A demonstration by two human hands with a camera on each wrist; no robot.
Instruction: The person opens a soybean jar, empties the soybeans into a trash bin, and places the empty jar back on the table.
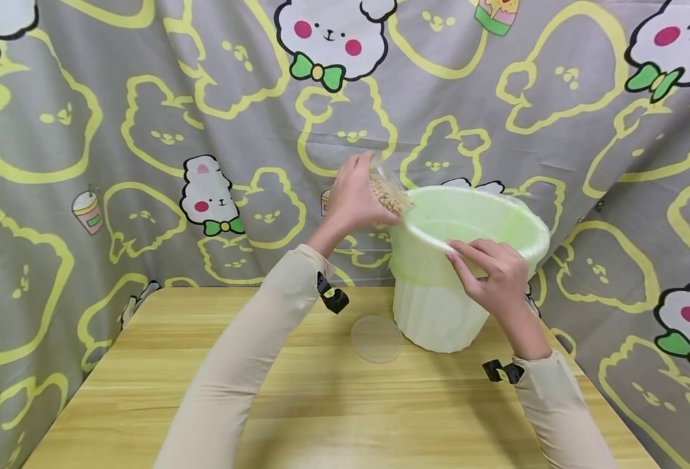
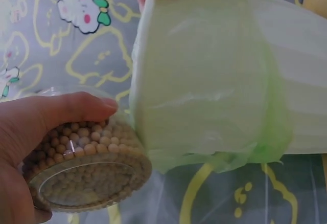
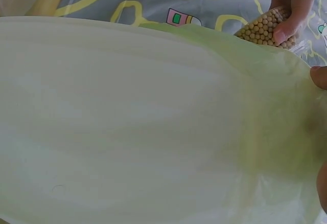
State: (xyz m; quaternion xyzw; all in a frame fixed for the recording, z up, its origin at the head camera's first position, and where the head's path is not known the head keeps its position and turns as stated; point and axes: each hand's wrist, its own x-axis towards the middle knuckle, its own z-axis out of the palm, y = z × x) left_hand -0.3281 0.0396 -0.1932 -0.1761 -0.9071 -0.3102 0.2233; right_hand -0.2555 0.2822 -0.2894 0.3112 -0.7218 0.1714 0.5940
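Observation:
A clear plastic jar [image 1: 389, 193] of small beige balls is gripped by my left hand [image 1: 353, 197]. It lies tilted at the near-left rim of a pale bin [image 1: 435, 316], its mouth toward the bin's opening. In the left wrist view the round base of the jar [image 2: 87, 183] shows, with balls filling much of it. A thin light green bag [image 1: 421, 260] lines the bin and folds down over its outside. My right hand [image 1: 494, 277] pinches the bin's front rim, thumb outside.
The bin stands at the back right of a wooden table [image 1: 321, 391]. A flat clear disc [image 1: 377, 339], like a lid, lies left of its base. Behind hangs a grey patterned curtain [image 1: 263, 143].

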